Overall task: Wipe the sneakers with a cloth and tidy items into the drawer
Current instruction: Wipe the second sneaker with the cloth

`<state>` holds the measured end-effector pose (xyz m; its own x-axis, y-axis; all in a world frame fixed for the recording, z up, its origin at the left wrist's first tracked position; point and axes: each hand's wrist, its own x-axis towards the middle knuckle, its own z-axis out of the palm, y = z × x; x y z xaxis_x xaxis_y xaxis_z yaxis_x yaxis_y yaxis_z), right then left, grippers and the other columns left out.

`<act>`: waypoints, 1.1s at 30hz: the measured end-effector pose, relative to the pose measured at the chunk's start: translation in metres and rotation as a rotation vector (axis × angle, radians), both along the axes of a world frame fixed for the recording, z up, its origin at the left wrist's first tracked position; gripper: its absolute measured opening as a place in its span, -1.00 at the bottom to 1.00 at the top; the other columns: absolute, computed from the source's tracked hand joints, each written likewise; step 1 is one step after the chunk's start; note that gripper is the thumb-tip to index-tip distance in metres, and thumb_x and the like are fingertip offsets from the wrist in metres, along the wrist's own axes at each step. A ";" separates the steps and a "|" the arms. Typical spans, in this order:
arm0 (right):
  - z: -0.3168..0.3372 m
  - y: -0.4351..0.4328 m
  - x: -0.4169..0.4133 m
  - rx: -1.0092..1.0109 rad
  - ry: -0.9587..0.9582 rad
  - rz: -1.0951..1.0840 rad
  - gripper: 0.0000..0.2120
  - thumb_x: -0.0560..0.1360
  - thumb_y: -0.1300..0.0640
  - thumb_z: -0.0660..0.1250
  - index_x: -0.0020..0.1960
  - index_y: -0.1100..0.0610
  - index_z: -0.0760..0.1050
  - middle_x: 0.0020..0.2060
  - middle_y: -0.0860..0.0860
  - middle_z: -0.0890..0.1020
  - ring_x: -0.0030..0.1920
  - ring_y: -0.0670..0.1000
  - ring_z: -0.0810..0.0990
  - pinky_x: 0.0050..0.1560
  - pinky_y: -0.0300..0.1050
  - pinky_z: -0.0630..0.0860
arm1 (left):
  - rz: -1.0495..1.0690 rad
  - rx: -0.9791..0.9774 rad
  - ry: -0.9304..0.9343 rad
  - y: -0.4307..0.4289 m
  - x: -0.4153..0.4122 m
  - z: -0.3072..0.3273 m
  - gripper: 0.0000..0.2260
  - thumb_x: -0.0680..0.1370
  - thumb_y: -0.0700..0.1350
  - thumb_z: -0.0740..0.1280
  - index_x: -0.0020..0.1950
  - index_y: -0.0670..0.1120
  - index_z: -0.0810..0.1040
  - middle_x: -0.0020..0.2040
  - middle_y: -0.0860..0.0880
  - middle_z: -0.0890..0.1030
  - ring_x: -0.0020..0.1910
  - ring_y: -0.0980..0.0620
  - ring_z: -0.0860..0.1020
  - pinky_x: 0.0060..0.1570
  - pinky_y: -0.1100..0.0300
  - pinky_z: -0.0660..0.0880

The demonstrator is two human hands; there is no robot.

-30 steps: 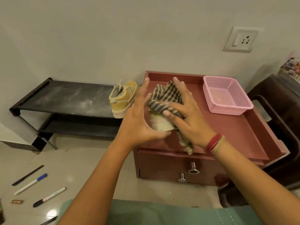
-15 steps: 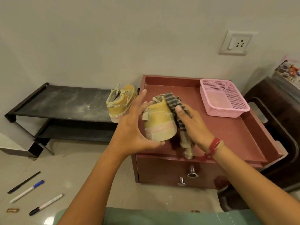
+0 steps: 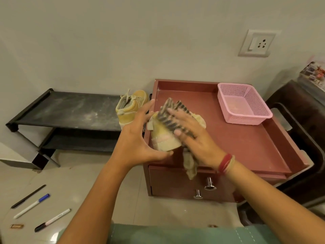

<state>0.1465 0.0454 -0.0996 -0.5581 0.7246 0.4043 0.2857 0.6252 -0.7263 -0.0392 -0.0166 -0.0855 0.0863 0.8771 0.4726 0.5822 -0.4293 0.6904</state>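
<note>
Sneakers (image 3: 131, 107) x2, L hand (image 3: 139, 145) grips 1 sneaker (image 3: 164, 140), R hand (image 3: 195, 143) flat pressing 1 cloth (image 3: 166, 110) on it, 3 floor pens (image 3: 31, 206)

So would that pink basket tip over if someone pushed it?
Probably not: the pink basket sits low and wide. Its thin mesh walls suggest it is light, so it would likely slide across the smooth cabinet top.

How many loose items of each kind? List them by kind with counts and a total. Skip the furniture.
Sneakers: 2
Cloth: 1
Pens: 3
Pink basket: 1
Small brown item, too small to identify: 1
Total: 8
</note>
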 end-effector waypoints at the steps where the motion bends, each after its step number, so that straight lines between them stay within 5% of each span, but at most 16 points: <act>1: 0.000 0.008 0.002 -0.054 0.014 -0.075 -0.52 0.55 -0.22 0.09 0.38 -0.03 0.39 0.39 -0.09 0.40 0.45 -0.04 0.27 0.45 0.16 0.18 | 0.004 0.007 0.025 0.000 -0.002 0.000 -0.02 0.15 0.05 0.64 0.48 -0.09 0.27 0.29 0.15 0.49 0.27 0.27 0.46 0.23 0.39 0.37; 3: 0.002 0.010 0.004 -0.094 -0.014 -0.160 -0.43 0.53 -0.31 0.05 0.39 0.00 0.38 0.36 -0.06 0.43 0.41 -0.04 0.32 0.40 0.16 0.26 | 0.012 0.022 0.063 -0.001 -0.003 0.001 -0.11 0.15 0.07 0.64 0.40 -0.11 0.38 0.26 0.11 0.52 0.24 0.24 0.47 0.21 0.39 0.37; 9: -0.004 -0.008 0.002 0.007 -0.105 0.007 -0.58 0.54 -0.19 0.07 0.35 -0.12 0.35 0.42 -0.19 0.33 0.48 -0.16 0.13 0.48 -0.07 0.09 | 0.019 0.006 0.096 -0.003 -0.015 0.001 -0.21 0.16 0.03 0.64 0.33 -0.06 0.44 0.18 0.18 0.55 0.17 0.27 0.51 0.15 0.42 0.38; 12: -0.006 0.013 0.011 -0.057 -0.153 -0.141 -0.53 0.54 -0.22 0.07 0.37 -0.05 0.38 0.36 -0.13 0.42 0.42 -0.16 0.25 0.45 -0.11 0.19 | 0.053 -0.039 0.117 -0.004 -0.020 0.001 -0.20 0.14 0.04 0.66 0.32 0.03 0.42 0.17 0.24 0.53 0.16 0.31 0.48 0.10 0.50 0.33; 15: 0.003 0.019 0.018 -0.190 -0.023 -0.131 -0.77 0.61 0.00 0.14 0.21 -0.05 0.46 0.11 -0.15 0.57 0.08 -0.23 0.51 0.13 -0.39 0.39 | 0.056 -0.086 0.159 -0.005 -0.021 0.000 -0.18 0.18 0.01 0.63 0.36 0.09 0.33 0.21 0.30 0.44 0.18 0.36 0.42 0.08 0.55 0.30; 17: 0.005 0.024 0.022 -0.269 0.126 -0.240 -0.79 0.61 0.04 0.14 0.13 0.03 0.52 -0.01 0.01 0.64 -0.04 -0.08 0.59 -0.01 -0.20 0.50 | 0.053 -0.132 0.208 -0.006 -0.023 -0.002 -0.14 0.21 -0.01 0.58 0.40 0.18 0.20 0.21 0.32 0.36 0.15 0.35 0.38 0.04 0.53 0.32; 20: -0.004 0.029 0.015 -0.198 0.032 -0.407 -0.74 0.62 0.03 0.14 0.07 0.14 0.54 -0.08 0.11 0.63 -0.09 0.08 0.56 -0.06 0.00 0.47 | 0.082 -0.158 0.305 -0.006 -0.022 -0.008 -0.10 0.21 0.00 0.51 0.45 0.09 0.13 0.26 0.19 0.26 0.21 0.19 0.32 0.07 0.32 0.36; 23: -0.011 0.012 -0.005 -0.080 0.002 -0.359 -0.66 0.60 -0.05 0.14 0.23 0.11 0.51 0.10 0.01 0.58 0.10 -0.07 0.49 0.13 -0.24 0.39 | 0.152 -0.072 0.377 -0.002 -0.012 -0.012 -0.09 0.21 0.02 0.54 0.47 -0.03 0.18 0.30 0.04 0.29 0.23 0.10 0.32 0.10 0.21 0.37; 26: -0.008 -0.013 -0.022 0.029 -0.053 -0.198 -0.56 0.57 -0.12 0.09 0.36 0.04 0.41 0.34 -0.03 0.45 0.40 -0.01 0.33 0.45 -0.03 0.19 | 0.192 -0.044 0.355 0.000 -0.007 -0.012 -0.15 0.23 0.08 0.51 0.44 -0.06 0.24 0.30 0.01 0.33 0.22 0.09 0.36 0.06 0.22 0.42; 29: -0.013 -0.026 -0.021 0.195 -0.224 0.039 -0.58 0.58 -0.05 0.08 0.43 -0.09 0.29 0.46 -0.13 0.26 0.51 -0.04 0.09 0.50 0.03 -0.05 | 0.180 -0.039 0.278 0.002 -0.007 -0.009 -0.22 0.26 0.10 0.48 0.41 -0.07 0.29 0.29 0.07 0.34 0.20 0.23 0.33 0.07 0.36 0.39; 33: -0.023 0.004 -0.008 0.012 -0.159 -0.279 -0.58 0.54 -0.19 0.04 0.39 -0.22 0.24 0.46 -0.19 0.22 0.51 -0.04 0.05 0.49 0.22 -0.05 | 0.208 -0.086 0.308 0.004 -0.010 -0.009 -0.15 0.24 0.02 0.56 0.44 -0.09 0.26 0.28 0.01 0.35 0.17 0.18 0.31 0.06 0.26 0.35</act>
